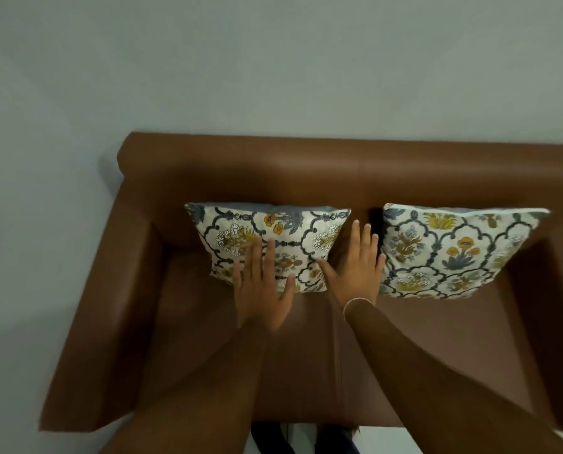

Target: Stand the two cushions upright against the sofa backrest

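Two floral-print cushions stand upright against the backrest [306, 165] of a brown leather sofa. The left cushion [283, 231] leans back on the seat's left half, and the right cushion [453, 253] stands on the right half. My left hand [262, 286] is flat with fingers spread, lying over the lower front of the left cushion. My right hand [355, 267] is spread open in the gap between the two cushions, its thumb at the left cushion's lower right corner. Neither hand grips anything.
The sofa's left armrest [109, 306] and right armrest [555, 322] bound the seat [355, 371]. A pale wall [273, 60] rises behind the backrest. Feet show on the pale floor below the seat's front edge [306, 440].
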